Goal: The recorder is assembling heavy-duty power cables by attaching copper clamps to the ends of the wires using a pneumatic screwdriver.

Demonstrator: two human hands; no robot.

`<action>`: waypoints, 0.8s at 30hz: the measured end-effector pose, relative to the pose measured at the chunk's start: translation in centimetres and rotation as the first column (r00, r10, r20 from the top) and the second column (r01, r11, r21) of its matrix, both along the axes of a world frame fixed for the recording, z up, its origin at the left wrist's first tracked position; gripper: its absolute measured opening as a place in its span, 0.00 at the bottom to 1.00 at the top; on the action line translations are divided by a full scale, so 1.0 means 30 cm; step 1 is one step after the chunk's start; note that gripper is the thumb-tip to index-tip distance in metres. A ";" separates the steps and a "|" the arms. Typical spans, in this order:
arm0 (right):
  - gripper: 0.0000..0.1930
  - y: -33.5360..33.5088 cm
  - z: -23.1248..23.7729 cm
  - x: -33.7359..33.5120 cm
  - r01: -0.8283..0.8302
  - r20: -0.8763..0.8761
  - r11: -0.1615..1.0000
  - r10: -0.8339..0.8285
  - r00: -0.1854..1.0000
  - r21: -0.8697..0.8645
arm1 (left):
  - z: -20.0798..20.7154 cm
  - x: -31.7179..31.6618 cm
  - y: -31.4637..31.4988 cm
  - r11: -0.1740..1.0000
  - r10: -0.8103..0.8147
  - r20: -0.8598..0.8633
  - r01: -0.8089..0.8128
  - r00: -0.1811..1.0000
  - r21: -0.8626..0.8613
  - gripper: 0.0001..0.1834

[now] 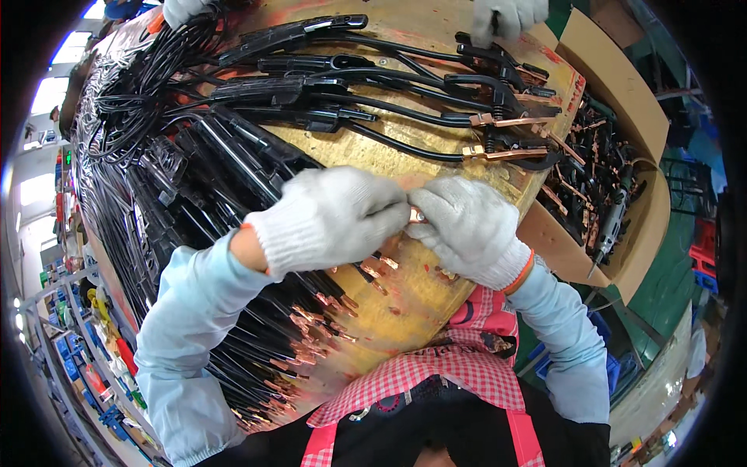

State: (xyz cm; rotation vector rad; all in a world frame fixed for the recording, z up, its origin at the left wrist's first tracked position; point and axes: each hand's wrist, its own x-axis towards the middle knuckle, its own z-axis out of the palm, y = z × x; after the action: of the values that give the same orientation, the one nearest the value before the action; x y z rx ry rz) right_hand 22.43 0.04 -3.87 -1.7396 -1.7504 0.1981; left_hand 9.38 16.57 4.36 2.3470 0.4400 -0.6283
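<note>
My left hand (pixel 334 218), in a white knit glove, is closed and pinches at a small copper piece (pixel 417 216). From the other side my right hand (pixel 468 231), gloved the same way, closes its fingers on that piece, so the two hands meet over the table. Most of the piece is hidden by the gloves. Under and left of my left forearm lie many black cables (pixel 268 327) with bare copper ends (pixel 311 323). Beyond my hands, black clamps with copper jaws (pixel 513 121) and black handles (pixel 272 92) lie joined to cables.
The worn yellow tabletop (pixel 405 292) carries a big tangle of black cables (pixel 117 124) at the left. An open cardboard box (pixel 654 210) at the right holds copper-and-black parts and a grey hand tool (pixel 615 218). Another person's gloved hands (pixel 510 15) are at the far edge.
</note>
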 end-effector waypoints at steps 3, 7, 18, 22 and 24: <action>0.14 0.002 0.004 -0.001 0.019 0.049 1.000 -0.017 0.999 -0.024 | -0.032 -0.051 0.035 0.963 -0.213 0.253 0.159 0.944 0.218 0.09; 0.15 0.011 0.003 0.009 -0.044 0.019 0.998 0.045 0.999 -0.037 | -0.042 -0.066 0.022 0.931 -0.286 0.229 0.213 0.931 0.295 0.08; 0.13 0.021 -0.020 0.012 -0.149 -0.071 0.985 0.143 0.987 -0.091 | -0.060 -0.037 0.006 0.926 -0.305 0.268 0.219 0.914 0.306 0.08; 0.15 0.007 0.008 0.011 -0.101 -0.059 0.987 0.094 0.994 -0.127 | -0.049 -0.038 0.013 0.937 -0.293 0.281 0.217 0.914 0.273 0.08; 0.19 -0.019 0.029 0.000 -0.045 -0.013 0.999 0.045 0.999 -0.024 | -0.055 -0.045 0.018 0.946 -0.263 0.283 0.190 0.922 0.262 0.18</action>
State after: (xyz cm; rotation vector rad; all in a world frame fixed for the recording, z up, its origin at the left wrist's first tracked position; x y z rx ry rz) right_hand 22.45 -0.54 -3.01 -1.7131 -1.7864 0.2497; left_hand 8.04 17.11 2.72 2.6863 0.0955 -0.3050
